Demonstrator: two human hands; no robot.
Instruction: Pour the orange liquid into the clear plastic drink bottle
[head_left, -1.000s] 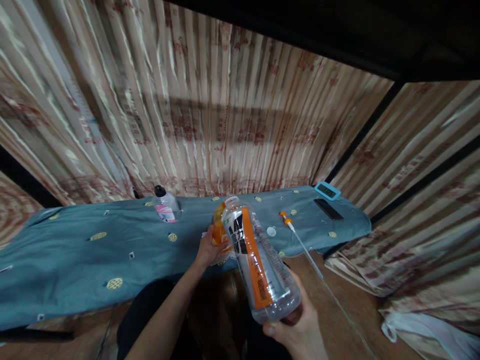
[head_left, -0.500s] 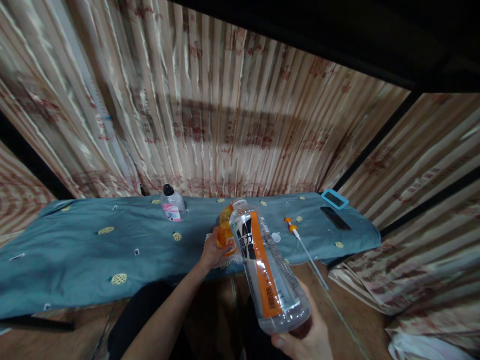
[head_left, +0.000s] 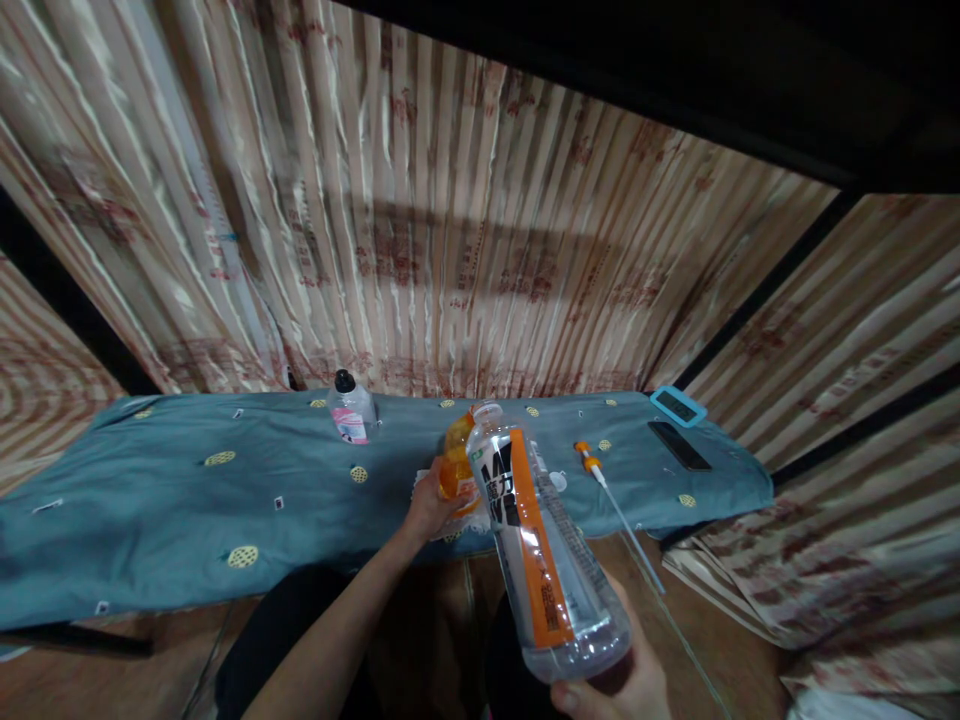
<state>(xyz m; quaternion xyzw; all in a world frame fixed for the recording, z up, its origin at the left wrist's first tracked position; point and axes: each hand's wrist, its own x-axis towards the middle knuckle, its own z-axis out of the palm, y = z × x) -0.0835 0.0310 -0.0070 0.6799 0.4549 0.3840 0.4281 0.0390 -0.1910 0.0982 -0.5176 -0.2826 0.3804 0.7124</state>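
Note:
My right hand [head_left: 634,670] is closed round the base of a large clear plastic bottle [head_left: 536,560] with an orange, black and white label. The bottle is tilted, its uncapped neck pointing up and away, and a little clear liquid seems to lie near its base. Behind its neck stands an orange see-through bottle [head_left: 454,455], gripped low by my left hand [head_left: 433,502]; the clear bottle partly hides it. Whether the two bottles touch, I cannot tell. Some white tissue or cloth [head_left: 421,484] lies under the orange bottle.
On the blue-green cloth [head_left: 292,540] lie an orange-and-white pump head [head_left: 591,464] with a long tube over the front edge, a white round cap [head_left: 558,481], a phone [head_left: 679,446] and a blue-framed digital clock [head_left: 678,406]. A black-capped clear bottle [head_left: 352,414] stands left. Curtains [head_left: 450,200] hang behind.
The whole view has shifted slightly, with everything a little further right. Both hands keep their hold on the two bottles, which stay in nearly the same pose.

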